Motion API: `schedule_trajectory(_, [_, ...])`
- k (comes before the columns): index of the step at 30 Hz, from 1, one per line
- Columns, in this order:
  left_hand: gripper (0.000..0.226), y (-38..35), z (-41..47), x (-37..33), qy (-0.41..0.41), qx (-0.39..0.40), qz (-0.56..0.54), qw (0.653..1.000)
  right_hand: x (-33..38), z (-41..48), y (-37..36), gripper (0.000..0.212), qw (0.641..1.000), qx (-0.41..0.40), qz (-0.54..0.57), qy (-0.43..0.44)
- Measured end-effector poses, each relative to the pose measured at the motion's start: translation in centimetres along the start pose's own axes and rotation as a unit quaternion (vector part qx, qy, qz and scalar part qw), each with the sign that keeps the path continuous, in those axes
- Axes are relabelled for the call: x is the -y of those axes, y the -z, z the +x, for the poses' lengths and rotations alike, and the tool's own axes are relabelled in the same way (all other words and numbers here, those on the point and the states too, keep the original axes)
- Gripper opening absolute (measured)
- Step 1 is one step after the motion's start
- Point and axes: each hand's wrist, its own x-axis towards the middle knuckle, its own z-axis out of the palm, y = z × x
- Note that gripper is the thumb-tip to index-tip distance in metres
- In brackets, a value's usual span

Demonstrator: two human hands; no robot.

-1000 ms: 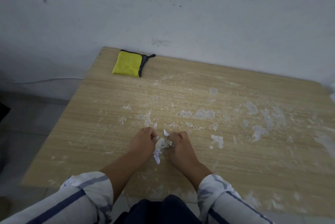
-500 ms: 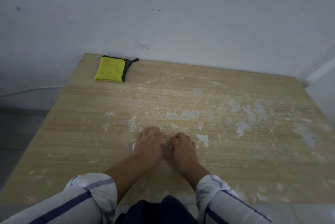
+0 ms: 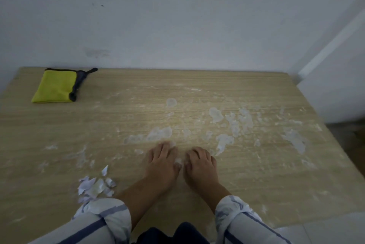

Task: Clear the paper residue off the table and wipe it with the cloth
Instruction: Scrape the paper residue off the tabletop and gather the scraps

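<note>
head | peeled scraps [image 3: 94, 186], pinched up a second ago, now lie left of left hand [image 3: 162, 162] | left hand, right hand [image 3: 201, 164] palm-down on table [image 3: 256, 184], gripping nothing | residue [image 3: 160, 134] just beyond left hand; cloth [image 3: 55, 87] far beyond-left, untouched | likely starting next patch

Residue-smeared table [image 3: 256, 174]: cloth [image 3: 56, 87], scraps [image 3: 94, 185]

Cloth [image 3: 55, 87]: no legible text, label or brand.
Paper scraps [image 3: 94, 186]: no print can be read; too blurred.
Table [image 3: 197, 86]: no markings or numbers legible.
Wall [image 3: 177, 16]: no sign or writing legible.
Sleeves [image 3: 102, 222]: stripes only, no lettering legible.
</note>
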Motion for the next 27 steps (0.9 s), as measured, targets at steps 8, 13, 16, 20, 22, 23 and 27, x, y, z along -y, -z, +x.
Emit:
schedule_trajectory(8, [0.079, -0.7, 3.3, -1.6, 0.065, -0.04, 0.003, 0.997, -3.1, 3.1, 1.3, 0.052, 0.998, -0.019, 0.027, 0.054])
schedule_trajectory(13, [0.094, -0.6, 4.0, -0.8, 0.077, -0.06, 0.003, 0.995, -2.5, 5.5, 1.2, 0.044, 0.995, -0.014, 0.027, 0.09])
schedule_trajectory(16, [0.095, -0.2, 4.7, 0.0, 0.096, -0.073, 0.012, 0.993, -1.5, 7.0, 1.1, 0.042, 0.994, -0.02, 0.028, 0.103])
schedule_trajectory(20, [0.091, 0.2, 5.6, 0.8, 0.102, -0.096, 0.011, 0.99, -0.2, 9.3, 1.3, 0.04, 0.994, -0.019, 0.024, 0.107])
schedule_trajectory(22, [0.085, 0.2, 5.8, 1.0, 0.1, -0.104, 0.016, 0.989, 0.3, 10.7, 1.5, 0.046, 0.996, -0.025, 0.019, 0.081])
schedule_trajectory(23, [0.082, 0.1, 5.8, 1.0, 0.1, -0.105, 0.019, 0.989, 0.4, 11.3, 1.6, 0.049, 0.998, -0.024, 0.018, 0.063])
schedule_trajectory(27, [0.078, -0.1, 5.8, 1.2, 0.097, -0.106, 0.025, 0.989, 0.8, 12.7, 1.7, 0.048, 0.999, -0.018, 0.011, 0.03])
